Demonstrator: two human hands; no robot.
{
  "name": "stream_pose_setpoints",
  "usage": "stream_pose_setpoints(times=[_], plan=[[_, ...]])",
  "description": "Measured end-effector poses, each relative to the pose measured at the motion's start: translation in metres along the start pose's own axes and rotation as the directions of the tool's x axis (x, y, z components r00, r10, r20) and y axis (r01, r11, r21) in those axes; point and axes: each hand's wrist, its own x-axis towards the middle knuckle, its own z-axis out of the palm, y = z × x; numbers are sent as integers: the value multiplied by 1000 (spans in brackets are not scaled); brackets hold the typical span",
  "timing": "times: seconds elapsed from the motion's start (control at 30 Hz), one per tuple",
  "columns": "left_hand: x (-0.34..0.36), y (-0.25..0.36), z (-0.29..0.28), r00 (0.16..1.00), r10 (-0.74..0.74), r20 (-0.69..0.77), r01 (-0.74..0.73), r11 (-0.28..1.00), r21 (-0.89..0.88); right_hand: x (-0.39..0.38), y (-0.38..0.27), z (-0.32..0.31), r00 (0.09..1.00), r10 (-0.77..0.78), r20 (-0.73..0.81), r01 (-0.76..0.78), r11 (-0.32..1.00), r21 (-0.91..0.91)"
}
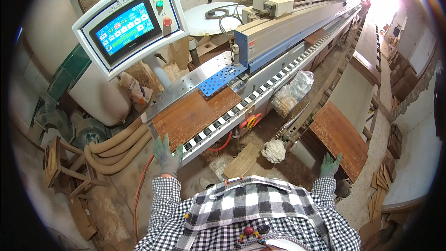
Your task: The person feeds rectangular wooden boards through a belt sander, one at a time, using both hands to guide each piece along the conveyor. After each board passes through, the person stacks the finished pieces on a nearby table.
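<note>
My left hand (167, 157), in a grey-green work glove, has its fingers stretched out against the near end of a brown wood-grain board (197, 114). That board lies flat on the feed bed of a long machine, its far end beneath a blue perforated plate (222, 80). A conveyor track with black and white pads (241, 105) runs along the board's right side. To the right, my right hand (330, 165), gloved alike, rests with extended fingers at the near left edge of a second brown board (341, 139), which tops a stack.
A control panel with a lit screen (125, 29) stands at the upper left. Beige hoses (116, 151) and a wooden stool (69, 162) are below it. A clear plastic bag (297, 88) and a bundled white cloth (273, 151) sit between machine and stack. Wood offcuts (382, 181) lean at right.
</note>
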Motion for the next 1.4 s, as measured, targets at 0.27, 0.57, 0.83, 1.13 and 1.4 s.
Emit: stream_pose_setpoints(times=[0.27,0.57,0.83,1.13,1.4], plan=[[-8,-5,4,1000,-3,-19,4,998,55,-3,-9,-1,999,10,-49,-8,998,54],[-6,-6,2,998,-33,50,27,993,118,1,-11,-5,996,10,-84,-5,998,64],[4,19,-6,989,-76,123,56,985,162,12,-18,-18,992,2,-129,10,996,94],[21,61,-1,983,-52,177,11,974,228,17,-25,-25,977,16,-215,13,991,132],[47,119,14,961,-24,275,-55,960,275,27,-30,-34,976,14,-218,28,981,191]])
